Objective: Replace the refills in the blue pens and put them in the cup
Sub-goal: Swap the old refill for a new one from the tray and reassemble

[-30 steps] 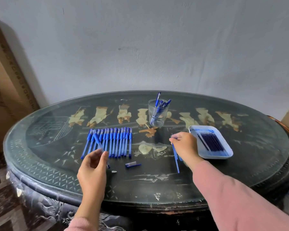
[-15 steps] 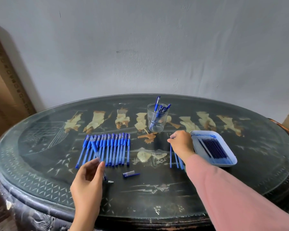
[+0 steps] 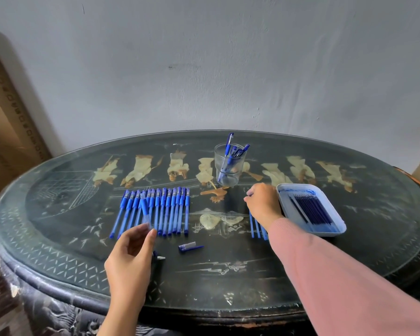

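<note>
blue pens (image 3: 170,209), about a dozen, lay in one row, and some four more stood in the glass cup (image 3: 228,166). the left hand (image 3: 131,258) pinched one pen barrel (image 3: 145,213) above the row's near ends. the right hand (image 3: 262,204), curled, rested over about four loose refills (image 3: 255,226) beside one tray (image 3: 325,232); whether it gripped any was unclear. one cap (image 3: 189,246) lay between the hands.

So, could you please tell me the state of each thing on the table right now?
Cup: upright, holding several pens.
Pen row: lying side by side, capped.
Pen barrel: uncapped, pinched by left hand.
Cap: lying loose.
Tray: holding dark refills.
Loose refills: lying under right hand.
</note>
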`<state>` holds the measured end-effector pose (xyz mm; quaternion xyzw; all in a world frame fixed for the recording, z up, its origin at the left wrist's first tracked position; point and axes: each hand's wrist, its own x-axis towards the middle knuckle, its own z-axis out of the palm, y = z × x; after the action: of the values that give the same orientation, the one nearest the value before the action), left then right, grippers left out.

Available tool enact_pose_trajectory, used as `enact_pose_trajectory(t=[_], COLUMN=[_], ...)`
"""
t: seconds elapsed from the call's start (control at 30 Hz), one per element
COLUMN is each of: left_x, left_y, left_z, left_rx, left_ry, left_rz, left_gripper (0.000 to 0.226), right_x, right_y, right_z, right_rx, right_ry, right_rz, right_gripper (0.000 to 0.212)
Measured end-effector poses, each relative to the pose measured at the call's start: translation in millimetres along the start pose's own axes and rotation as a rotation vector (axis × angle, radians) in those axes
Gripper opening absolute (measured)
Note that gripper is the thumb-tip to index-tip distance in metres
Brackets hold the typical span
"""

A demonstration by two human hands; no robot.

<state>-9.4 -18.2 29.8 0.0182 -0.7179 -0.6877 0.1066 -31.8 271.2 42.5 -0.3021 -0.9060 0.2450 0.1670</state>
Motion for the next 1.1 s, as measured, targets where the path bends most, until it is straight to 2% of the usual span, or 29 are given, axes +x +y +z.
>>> enact_pose_trajectory(t=[0.33,0.6,0.73,0.87,1.1], left_x=[-0.2,-0.5,0.3,-0.6,-2.3], left_y=[0.7,0.9,-0.3,0.7,2.1], left_z=[-0.3,-1.0,-1.0,-1.1,-1.9], left_rx=[-0.002,0.017,0.043,0.054,0.069], left_ry=[-0.011,-0.012,-0.022,-0.029,-0.037], left_rz=[-0.006,0.007,0.008,0.005,0.005], left_gripper=[0.013,0.012,0.012,0.013,0.016], right_x=[-2.0,1.5,-1.9,-12.5,-24.3], right_y=[-2.1,9.2,46.0,78.0,85.6], right_z=[7.0,-25.3,-59.5,-74.4,-72.7], right_rx=[-0.079,0.114,-0.004,-0.141,-0.230], right_ry=[0.013,0.151,0.139,0.039,-0.004], right_rz=[-0.016,-0.036,0.090,0.255,0.297], right_gripper=[0.013,0.014,0.033,0.018,0.016])
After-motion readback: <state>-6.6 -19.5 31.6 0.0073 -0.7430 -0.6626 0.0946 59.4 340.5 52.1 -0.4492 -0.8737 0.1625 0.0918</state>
